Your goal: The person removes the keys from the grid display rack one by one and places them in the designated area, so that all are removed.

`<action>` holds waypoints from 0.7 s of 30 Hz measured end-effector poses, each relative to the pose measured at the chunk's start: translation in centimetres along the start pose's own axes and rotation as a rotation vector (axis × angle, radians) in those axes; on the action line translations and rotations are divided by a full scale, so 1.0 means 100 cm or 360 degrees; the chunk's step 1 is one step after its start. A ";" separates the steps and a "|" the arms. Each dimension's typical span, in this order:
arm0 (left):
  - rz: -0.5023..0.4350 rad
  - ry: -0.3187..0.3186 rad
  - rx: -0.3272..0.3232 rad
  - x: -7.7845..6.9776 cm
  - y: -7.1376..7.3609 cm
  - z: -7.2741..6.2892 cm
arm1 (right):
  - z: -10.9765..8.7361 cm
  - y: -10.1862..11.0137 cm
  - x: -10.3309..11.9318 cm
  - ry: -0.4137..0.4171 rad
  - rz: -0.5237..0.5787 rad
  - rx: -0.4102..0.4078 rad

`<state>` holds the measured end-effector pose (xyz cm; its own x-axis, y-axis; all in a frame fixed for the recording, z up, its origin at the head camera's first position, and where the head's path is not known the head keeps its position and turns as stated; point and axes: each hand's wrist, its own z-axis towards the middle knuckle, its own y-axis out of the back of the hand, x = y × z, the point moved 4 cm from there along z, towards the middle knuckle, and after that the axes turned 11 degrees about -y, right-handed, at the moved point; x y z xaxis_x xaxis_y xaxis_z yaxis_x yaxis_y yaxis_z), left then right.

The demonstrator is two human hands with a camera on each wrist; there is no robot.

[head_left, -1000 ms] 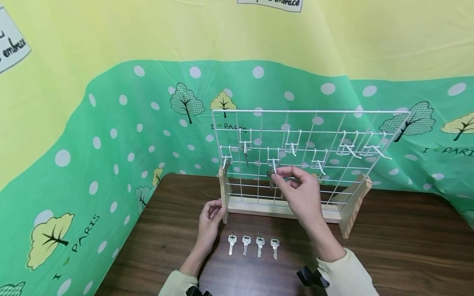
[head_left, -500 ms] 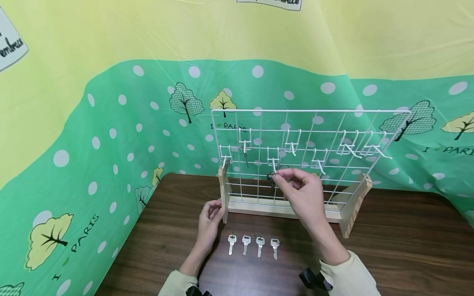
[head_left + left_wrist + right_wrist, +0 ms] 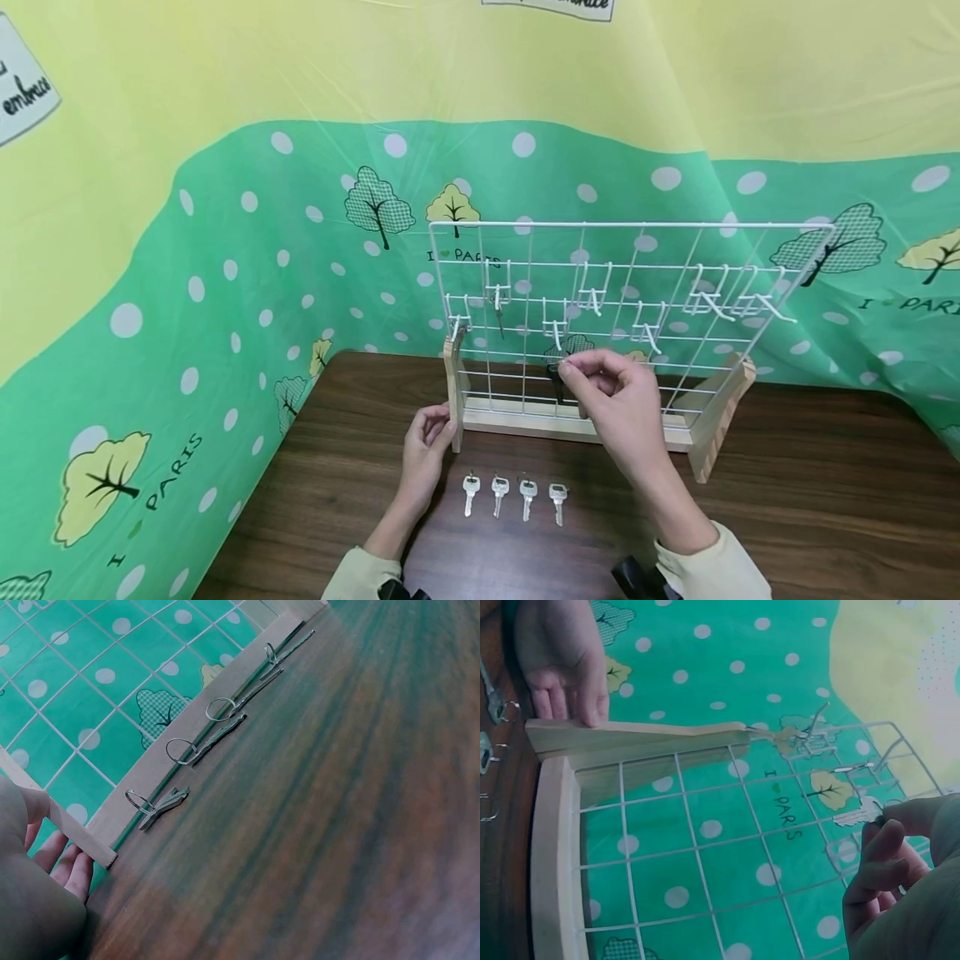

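Observation:
My right hand pinches a key by its ring between thumb and index finger. The key hangs just below and in front of a white hook on the wire grid rack. My left hand grips the rack's left wooden side near its foot, as the left wrist view also shows. One key dangles from an upper-left hook, and another key hangs by the top of the wooden side. Several silver keys, each with a ring, lie in a row before the rack.
More white hooks, such as the lower middle hook and the right hook, jut forward from the grid. The rack's right wooden side stands on the brown table. A patterned cloth hangs behind and at left.
My right hand has drawn slightly down and to the right, bringing the pinched key away from the hook tip. My left hand stays on the wooden side.

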<state>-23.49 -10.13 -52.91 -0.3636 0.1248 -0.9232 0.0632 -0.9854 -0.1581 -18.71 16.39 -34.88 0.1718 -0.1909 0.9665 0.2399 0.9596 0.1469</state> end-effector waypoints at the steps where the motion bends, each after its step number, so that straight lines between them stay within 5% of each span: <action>1: 0.0000 0.0002 0.0001 0.000 0.000 0.000 | -0.001 0.001 -0.001 -0.0012 -0.0002 -0.0004; 21: 0.0004 0.0010 0.0001 0.001 0.000 0.000 | -0.025 0.011 -0.040 -0.0254 0.0098 -0.0017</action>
<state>-23.55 -10.16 -53.05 -0.3576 0.1230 -0.9258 0.0633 -0.9858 -0.1554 -16.72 17.66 -39.12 0.0328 -0.0957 0.9949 0.2439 0.9661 0.0849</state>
